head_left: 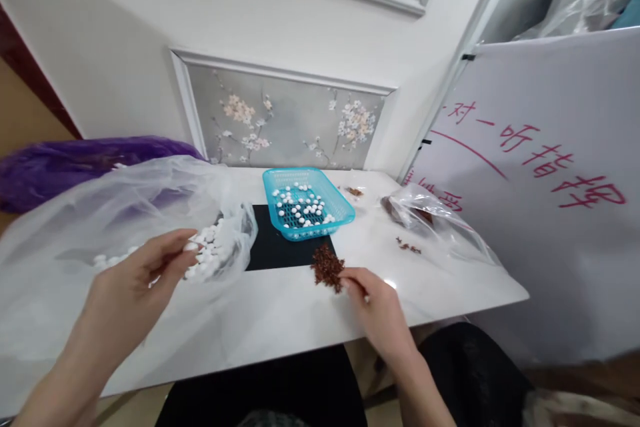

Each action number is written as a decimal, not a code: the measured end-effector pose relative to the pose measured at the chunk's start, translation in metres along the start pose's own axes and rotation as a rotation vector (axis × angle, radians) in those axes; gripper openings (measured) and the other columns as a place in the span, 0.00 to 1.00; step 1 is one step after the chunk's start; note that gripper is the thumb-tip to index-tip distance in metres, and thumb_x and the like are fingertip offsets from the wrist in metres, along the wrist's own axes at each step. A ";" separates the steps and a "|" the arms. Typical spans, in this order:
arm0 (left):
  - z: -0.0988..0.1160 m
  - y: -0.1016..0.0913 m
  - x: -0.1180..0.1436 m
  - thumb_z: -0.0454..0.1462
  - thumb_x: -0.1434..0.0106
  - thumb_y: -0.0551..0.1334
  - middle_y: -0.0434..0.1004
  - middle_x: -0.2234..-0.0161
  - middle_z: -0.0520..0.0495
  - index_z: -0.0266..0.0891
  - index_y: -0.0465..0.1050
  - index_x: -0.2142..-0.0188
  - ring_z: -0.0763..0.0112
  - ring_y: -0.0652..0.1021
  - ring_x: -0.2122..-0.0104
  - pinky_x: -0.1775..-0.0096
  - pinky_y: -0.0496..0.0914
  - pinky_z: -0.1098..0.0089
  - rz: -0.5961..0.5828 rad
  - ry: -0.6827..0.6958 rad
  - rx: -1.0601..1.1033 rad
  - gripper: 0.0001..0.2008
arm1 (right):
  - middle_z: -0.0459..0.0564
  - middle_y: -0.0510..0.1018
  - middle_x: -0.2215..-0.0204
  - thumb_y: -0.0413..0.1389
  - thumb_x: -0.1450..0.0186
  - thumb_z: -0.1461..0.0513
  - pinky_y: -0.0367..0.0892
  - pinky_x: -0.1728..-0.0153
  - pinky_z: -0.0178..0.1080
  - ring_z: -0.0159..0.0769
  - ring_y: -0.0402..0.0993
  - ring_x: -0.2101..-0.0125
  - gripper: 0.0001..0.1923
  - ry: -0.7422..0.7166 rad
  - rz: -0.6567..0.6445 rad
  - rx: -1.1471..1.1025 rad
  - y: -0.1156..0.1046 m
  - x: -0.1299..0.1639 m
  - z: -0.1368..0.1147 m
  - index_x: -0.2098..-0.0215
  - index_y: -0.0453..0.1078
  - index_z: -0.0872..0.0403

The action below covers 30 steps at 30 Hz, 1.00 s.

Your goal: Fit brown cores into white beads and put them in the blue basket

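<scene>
Beside right hand (377, 300): brown pile (327, 265).

left hand (133, 280): bare, no rings, no watch, short plain nails | right hand (376, 303): bare, no jewellery | forearms: uncovered, no sleeves showing | lap: black fabric garment below the near edge of the white glossy table (280, 313)

left hand (133, 280): raised, fingers curled, pinched | right hand (373, 300): low, palm down, fingers bunched forward
</scene>
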<state>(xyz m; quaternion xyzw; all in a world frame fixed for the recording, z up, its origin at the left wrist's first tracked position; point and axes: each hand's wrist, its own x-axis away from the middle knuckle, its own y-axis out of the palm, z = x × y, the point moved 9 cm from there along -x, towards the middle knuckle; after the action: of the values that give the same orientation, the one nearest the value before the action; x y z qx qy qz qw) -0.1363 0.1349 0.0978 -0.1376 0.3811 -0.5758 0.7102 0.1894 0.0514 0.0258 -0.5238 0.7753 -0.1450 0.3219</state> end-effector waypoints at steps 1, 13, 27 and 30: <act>0.003 0.007 0.006 0.44 0.44 0.62 0.81 0.62 0.51 0.44 0.73 0.57 0.64 0.78 0.66 0.60 0.71 0.69 -0.019 -0.047 0.151 0.15 | 0.49 0.79 0.68 0.49 0.35 0.65 0.67 0.64 0.36 0.36 0.74 0.68 0.10 0.022 0.014 0.018 -0.008 -0.003 0.012 0.66 0.73 0.54; 0.039 0.179 0.091 0.26 0.45 0.64 0.77 0.65 0.46 0.35 0.78 0.65 0.78 0.77 0.70 0.64 0.75 0.80 -0.537 -0.853 1.363 0.08 | 0.48 0.76 0.71 0.48 0.36 0.66 0.65 0.66 0.35 0.36 0.72 0.70 0.11 -0.022 -0.049 0.093 0.005 -0.002 0.018 0.66 0.73 0.54; 0.034 0.183 0.091 0.27 0.40 0.60 0.75 0.67 0.45 0.34 0.75 0.65 0.78 0.76 0.73 0.68 0.77 0.77 -0.547 -0.933 1.454 0.06 | 0.48 0.73 0.73 0.45 0.35 0.65 0.64 0.68 0.35 0.36 0.69 0.72 0.10 0.018 0.062 0.102 0.004 0.000 0.027 0.67 0.68 0.54; 0.033 0.177 0.086 0.27 0.39 0.59 0.74 0.68 0.45 0.33 0.76 0.65 0.78 0.77 0.73 0.68 0.77 0.77 -0.533 -0.929 1.454 0.07 | 0.48 0.73 0.72 0.46 0.37 0.66 0.63 0.68 0.36 0.36 0.69 0.72 0.10 0.034 0.089 0.085 0.004 -0.002 0.028 0.67 0.69 0.54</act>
<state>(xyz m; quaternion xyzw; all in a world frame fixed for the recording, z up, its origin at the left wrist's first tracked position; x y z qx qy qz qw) 0.0167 0.1004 -0.0255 0.0428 -0.4468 -0.7063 0.5475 0.2051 0.0578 0.0029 -0.4723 0.7962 -0.1721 0.3367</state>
